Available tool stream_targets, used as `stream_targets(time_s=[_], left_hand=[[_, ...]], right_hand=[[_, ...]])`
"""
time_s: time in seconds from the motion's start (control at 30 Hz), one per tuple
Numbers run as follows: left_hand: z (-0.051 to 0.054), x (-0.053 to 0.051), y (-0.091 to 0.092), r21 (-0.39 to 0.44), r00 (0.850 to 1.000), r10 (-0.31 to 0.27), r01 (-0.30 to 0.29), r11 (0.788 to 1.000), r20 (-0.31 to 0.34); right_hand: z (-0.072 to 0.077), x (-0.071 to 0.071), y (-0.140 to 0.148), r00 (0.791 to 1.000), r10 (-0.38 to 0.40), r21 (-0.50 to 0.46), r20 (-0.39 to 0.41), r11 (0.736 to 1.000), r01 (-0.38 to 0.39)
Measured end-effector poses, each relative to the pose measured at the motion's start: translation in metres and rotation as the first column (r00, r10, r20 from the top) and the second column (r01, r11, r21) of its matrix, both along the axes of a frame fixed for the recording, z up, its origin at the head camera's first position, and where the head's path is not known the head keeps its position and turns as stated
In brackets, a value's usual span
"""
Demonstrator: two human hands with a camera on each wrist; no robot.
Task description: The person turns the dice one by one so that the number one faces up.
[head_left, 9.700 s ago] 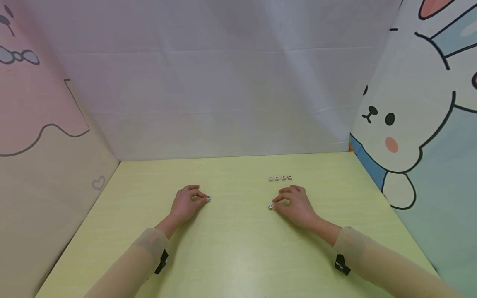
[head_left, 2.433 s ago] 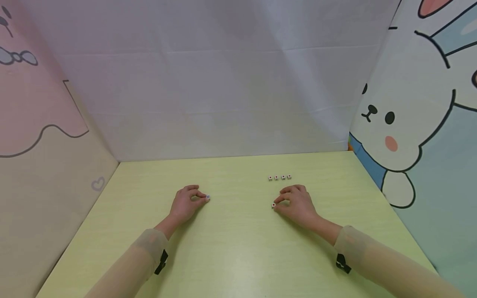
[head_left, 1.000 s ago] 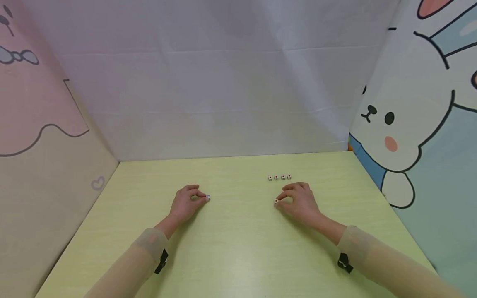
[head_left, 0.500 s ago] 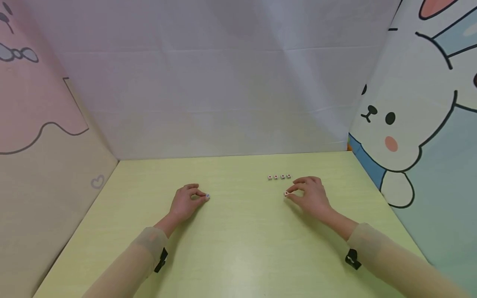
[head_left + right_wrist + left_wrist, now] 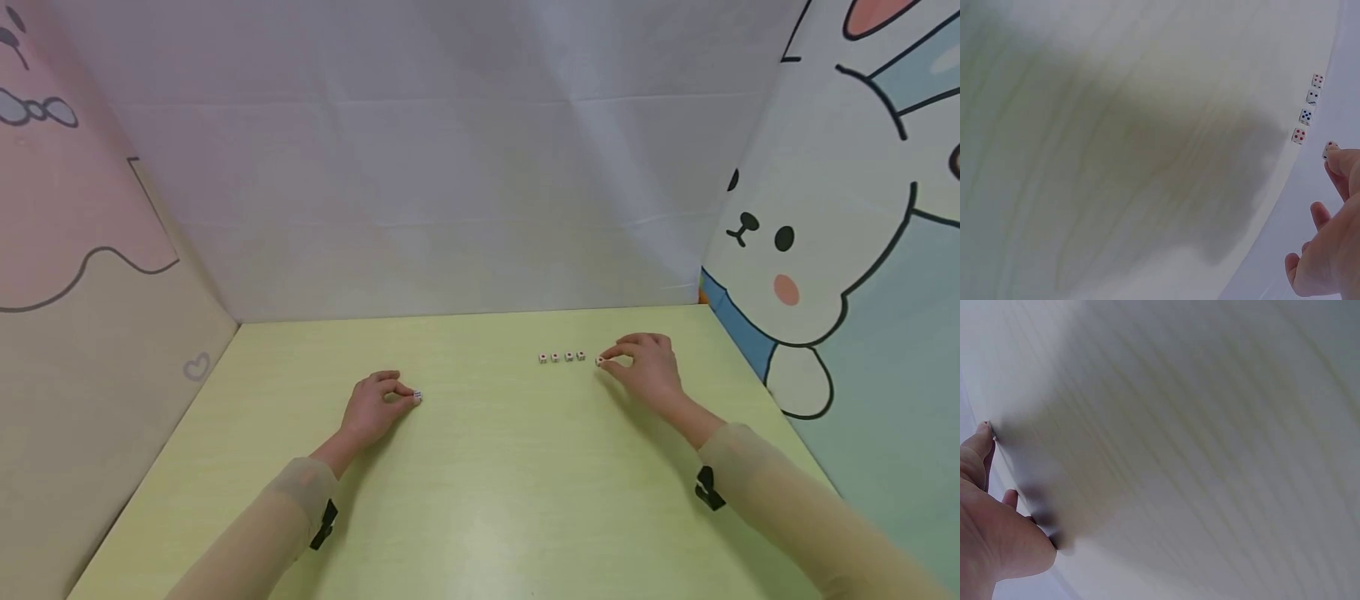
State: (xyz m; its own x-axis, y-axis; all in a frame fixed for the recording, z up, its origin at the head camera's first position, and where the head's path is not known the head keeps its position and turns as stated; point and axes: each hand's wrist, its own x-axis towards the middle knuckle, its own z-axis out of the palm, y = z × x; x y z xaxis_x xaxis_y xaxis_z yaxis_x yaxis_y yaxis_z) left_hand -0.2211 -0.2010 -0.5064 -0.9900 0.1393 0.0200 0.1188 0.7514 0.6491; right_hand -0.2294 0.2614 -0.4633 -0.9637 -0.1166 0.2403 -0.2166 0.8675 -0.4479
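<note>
Between thumb and index finger my right hand [image 5: 647,367] pinches a white die [image 5: 599,361], just right of a row of several dice [image 5: 569,357] standing on the table. In the right wrist view that pinched die [image 5: 1329,150] shows red pips and sits apart from the row's nearest die [image 5: 1299,135]. My left hand [image 5: 372,410] pinches another die [image 5: 417,396] at the left of the table's middle. The left wrist view has the left hand [image 5: 997,531] at its left edge, with only a sliver of its die visible at the fingertips.
The pale yellow-green table [image 5: 465,500] stretches back to a white cloth wall [image 5: 450,183]. A pink and cream printed panel [image 5: 90,200] stands on the left, and a rabbit-print panel [image 5: 817,167] on the right. Both wrists wear black straps.
My right hand has picked up its die and carried it rightward and away, from in front of the row to its right end. My left hand and its die have stayed in place.
</note>
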Motion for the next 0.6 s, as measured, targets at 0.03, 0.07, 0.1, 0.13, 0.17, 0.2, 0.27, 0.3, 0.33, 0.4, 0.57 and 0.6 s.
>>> stream_targets(time_s=[0.03, 0.07, 0.1, 0.13, 0.17, 0.2, 0.27, 0.3, 0.33, 0.4, 0.57, 0.6], left_hand=[[-0.001, 0.000, 0.000, 0.000, 1.000, 0.001, -0.001, 1.000, 0.001], [-0.001, 0.000, 0.000, 0.000, 1.000, 0.002, -0.002, 1.000, 0.002], [-0.002, 0.000, -0.001, 0.003, 1.000, 0.003, -0.003, 1.000, 0.003], [-0.002, 0.000, -0.001, 0.005, 1.000, 0.003, -0.003, 1.000, 0.004], [-0.003, 0.000, -0.001, 0.008, 1.000, 0.004, -0.004, 1.000, 0.006], [-0.003, 0.001, -0.001, 0.010, 1.000, 0.003, -0.003, 1.000, 0.006], [-0.003, 0.002, 0.000, 0.016, 1.000, 0.003, -0.003, 1.000, 0.008], [-0.003, 0.002, 0.000, 0.020, 1.000, 0.003, -0.003, 1.000, 0.008], [-0.003, 0.002, 0.000, 0.021, 1.000, 0.004, -0.004, 1.000, 0.009], [-0.003, 0.003, 0.001, 0.023, 1.000, 0.007, -0.007, 1.000, 0.010], [-0.003, 0.002, 0.001, 0.026, 1.000, 0.011, -0.012, 1.000, 0.012], [-0.003, 0.002, 0.001, 0.026, 1.000, 0.011, -0.011, 1.000, 0.011]], right_hand=[[-0.001, -0.002, 0.000, 1.000, -0.007, 0.004, 0.009, 1.000, 0.007], [-0.002, -0.004, 0.000, 1.000, -0.012, 0.008, 0.020, 1.000, 0.012], [-0.003, -0.007, 0.000, 0.999, -0.019, 0.012, 0.029, 1.000, 0.018], [-0.004, -0.009, -0.001, 0.999, -0.024, 0.019, 0.041, 1.000, 0.023], [-0.005, -0.011, -0.001, 0.998, -0.029, 0.027, 0.053, 0.999, 0.028], [-0.006, -0.013, -0.001, 0.997, -0.031, 0.032, 0.067, 0.999, 0.029], [-0.008, -0.017, -0.001, 0.995, -0.042, 0.041, 0.094, 0.998, 0.039], [-0.009, -0.019, -0.002, 0.994, -0.044, 0.045, 0.102, 0.998, 0.040], [-0.009, -0.020, -0.002, 0.992, -0.047, 0.048, 0.113, 0.998, 0.042], [-0.010, -0.023, -0.002, 0.990, -0.051, 0.050, 0.129, 0.998, 0.045], [-0.010, -0.030, -0.001, 0.987, -0.068, 0.052, 0.144, 0.997, 0.061], [-0.010, -0.031, -0.001, 0.987, -0.070, 0.053, 0.146, 0.997, 0.063]])
